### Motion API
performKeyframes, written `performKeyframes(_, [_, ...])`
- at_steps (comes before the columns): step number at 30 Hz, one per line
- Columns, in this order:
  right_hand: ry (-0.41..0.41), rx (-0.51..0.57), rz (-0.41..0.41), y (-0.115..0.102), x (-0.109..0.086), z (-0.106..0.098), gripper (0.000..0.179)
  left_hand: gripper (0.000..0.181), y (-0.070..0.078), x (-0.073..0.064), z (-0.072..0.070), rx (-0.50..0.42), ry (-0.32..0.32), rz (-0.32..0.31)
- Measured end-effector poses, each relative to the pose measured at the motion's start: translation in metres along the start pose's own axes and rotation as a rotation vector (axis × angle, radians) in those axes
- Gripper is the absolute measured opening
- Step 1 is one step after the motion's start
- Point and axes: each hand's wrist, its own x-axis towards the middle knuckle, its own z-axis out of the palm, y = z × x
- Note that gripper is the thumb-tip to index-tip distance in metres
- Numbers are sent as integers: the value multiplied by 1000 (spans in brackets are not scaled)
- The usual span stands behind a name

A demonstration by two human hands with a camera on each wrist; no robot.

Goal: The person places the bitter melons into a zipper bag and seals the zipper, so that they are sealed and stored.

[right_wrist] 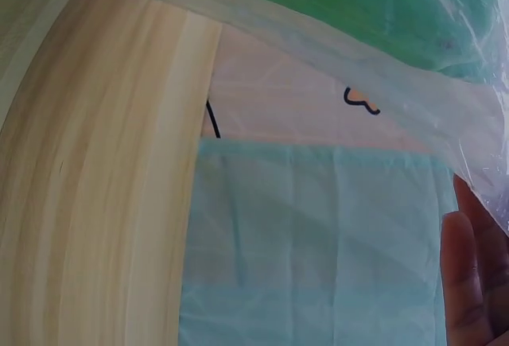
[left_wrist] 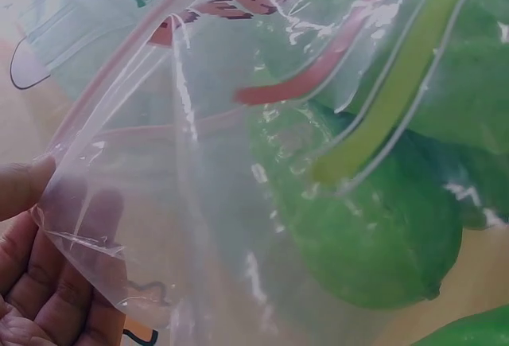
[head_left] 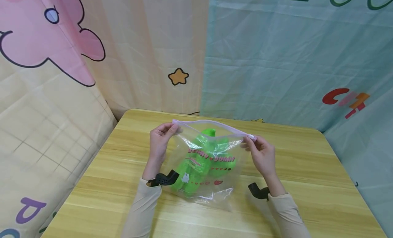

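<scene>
A clear plastic zipper bag (head_left: 224,197) with a lilac top strip hangs between both hands, close over the table. Red lettering, hearts and a small white rabbit are printed on its front. Inside show several glossy green rounded things (head_left: 196,169), their kind unclear; one green rounded end (left_wrist: 382,235) tapers to a small tip. My left hand (head_left: 159,139) pinches the bag's upper left corner between thumb and fingers. At the upper right corner, beside the whitish slider (head_left: 252,137), my right hand (head_left: 263,155) pinches the edge. Front and back edges stand apart at the mouth.
The light wood-grain table (head_left: 307,183) spreads under the hands. Printed cloth curtains (head_left: 261,60) hang behind it and along both sides. Each wrist wears a black camera mount, the left one (head_left: 165,178) overlapping the bag's side in the head view.
</scene>
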Motion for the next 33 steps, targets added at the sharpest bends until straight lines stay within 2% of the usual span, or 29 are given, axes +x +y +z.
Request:
performKeyframes(7, [-1, 7, 49, -21, 3, 1, 13, 6, 3, -1, -1, 0, 25, -11])
performKeyframes(12, [9, 10, 77, -21, 4, -1, 14, 14, 5, -1, -2, 13, 24, -20])
performKeyframes(20, [-4, 35, 80, -13, 7, -4, 14, 9, 8, -3, -6, 43, 3, -70])
performKeyframes(24, [-11, 37, 101, -16, 10, -4, 15, 11, 10, -3, -10, 75, 5, -106])
performKeyframes(28, [-13, 57, 138, -4, 12, -5, 15, 10, 10, -2, -14, 125, -17, -141])
performKeyframes(33, [-98, 72, 153, 10, 15, -9, 19, 5, 10, 4, -19, 193, -75, -173])
